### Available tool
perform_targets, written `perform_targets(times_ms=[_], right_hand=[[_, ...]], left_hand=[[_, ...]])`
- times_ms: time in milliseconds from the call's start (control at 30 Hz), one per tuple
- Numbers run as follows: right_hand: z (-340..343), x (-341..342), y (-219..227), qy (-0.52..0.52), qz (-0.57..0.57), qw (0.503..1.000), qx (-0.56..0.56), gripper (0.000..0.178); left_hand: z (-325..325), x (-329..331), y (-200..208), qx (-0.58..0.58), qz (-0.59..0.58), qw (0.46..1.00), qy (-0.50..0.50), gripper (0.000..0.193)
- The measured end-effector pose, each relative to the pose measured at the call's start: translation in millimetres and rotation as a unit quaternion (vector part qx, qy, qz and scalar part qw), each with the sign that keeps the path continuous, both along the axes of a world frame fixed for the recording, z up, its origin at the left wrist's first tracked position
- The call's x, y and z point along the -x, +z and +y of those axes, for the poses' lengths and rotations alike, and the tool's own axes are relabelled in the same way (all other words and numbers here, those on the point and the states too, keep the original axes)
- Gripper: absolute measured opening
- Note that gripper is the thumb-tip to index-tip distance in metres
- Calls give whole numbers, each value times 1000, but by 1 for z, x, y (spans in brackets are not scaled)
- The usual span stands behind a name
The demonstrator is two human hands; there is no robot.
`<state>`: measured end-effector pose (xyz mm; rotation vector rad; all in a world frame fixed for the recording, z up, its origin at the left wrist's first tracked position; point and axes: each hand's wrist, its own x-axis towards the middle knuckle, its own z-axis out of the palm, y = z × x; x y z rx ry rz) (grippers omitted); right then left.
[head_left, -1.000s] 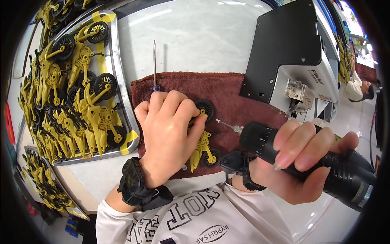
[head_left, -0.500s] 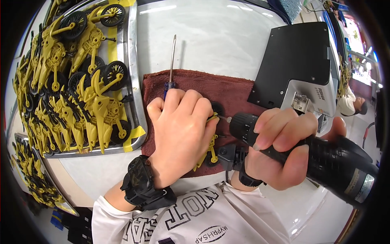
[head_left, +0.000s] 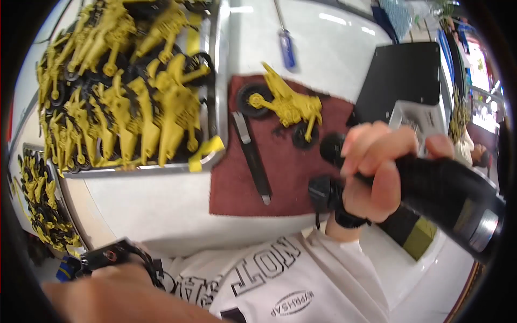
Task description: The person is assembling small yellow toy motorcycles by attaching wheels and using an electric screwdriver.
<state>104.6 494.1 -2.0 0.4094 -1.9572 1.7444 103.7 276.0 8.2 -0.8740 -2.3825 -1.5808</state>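
Observation:
My right hand (head_left: 377,167) is wrapped round a black electric screwdriver (head_left: 441,188) at the right; its bit end is blurred. To the left of it, a yellow toy motorcycle (head_left: 288,105) with black wheels lies on a dark red cloth (head_left: 231,188). Beside the motorcycle lies a slim, flat black tool (head_left: 250,156) with silvery ends, whose kind I cannot make out. My left hand (head_left: 81,299) is smeared by motion at the lower left, away from the cloth, and its fingers cannot be read. A blue-handled screwdriver (head_left: 288,49) lies beyond the cloth.
A metal-rimmed tray (head_left: 219,102) full of yellow toy motorcycles stands at the left, with yellow tape at its corner. Another loaded tray (head_left: 81,248) sits lower at the far left. A black and silver machine (head_left: 401,75) stands at the right; a person (head_left: 476,153) is in the background.
My left hand has let go of the motorcycle and swung to the lower left. The motorcycle and the flat black tool now show on the cloth. My right hand still holds the electric screwdriver.

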Motion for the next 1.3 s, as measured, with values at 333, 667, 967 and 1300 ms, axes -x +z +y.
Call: perform_targets(times_ms=[333,667,967,1300], right_hand=[[-11,1,8,10,5,997,81,71],[-12,-12,29,14,94,990,108,74],[3,-41,28,-29,130,984,122,69],[57,-81,73,-286,202,934,74,59]], left_hand=[[-18,-18,21,-18,-19,999,-38,25],[-25,-2,29,-51,-44,992,-103,31],[7,60,14,-114,-117,966,-203,37],[100,98,-47,319,128,916,-207,38]])
